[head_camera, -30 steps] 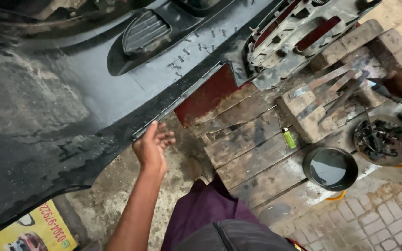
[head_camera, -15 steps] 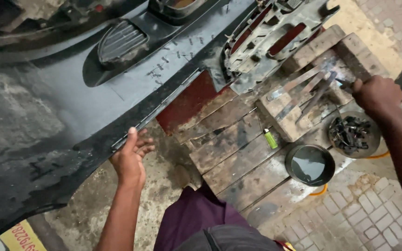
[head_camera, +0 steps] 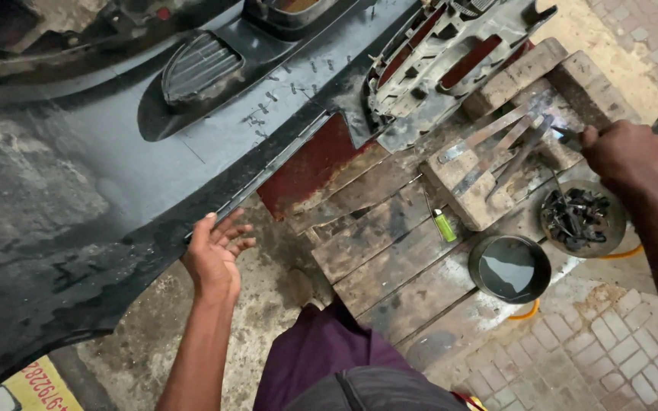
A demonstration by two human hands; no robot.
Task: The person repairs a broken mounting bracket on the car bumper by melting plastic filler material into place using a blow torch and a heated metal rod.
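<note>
Left hand [head_camera: 213, 251], fingers spread wide, props black car bumper [head_camera: 116, 152] at frame centre-left, while right hand [head_camera: 622, 154] grips metal tool [head_camera: 566, 137] w/ closed fist, upper right.

A green lighter [head_camera: 444, 225] lies on the wooden pallet [head_camera: 390, 259]. Just beside the pallet's right end a round dark bowl [head_camera: 509, 268] holds dark liquid, and near it a second round dish [head_camera: 582, 218] is full of small black clips. A grey plastic grille [head_camera: 451, 61] lies at the top. Brick paving [head_camera: 611, 350] covers the ground at the lower right, and a yellow printed sheet [head_camera: 32, 384] shows in the lower left corner.
</note>
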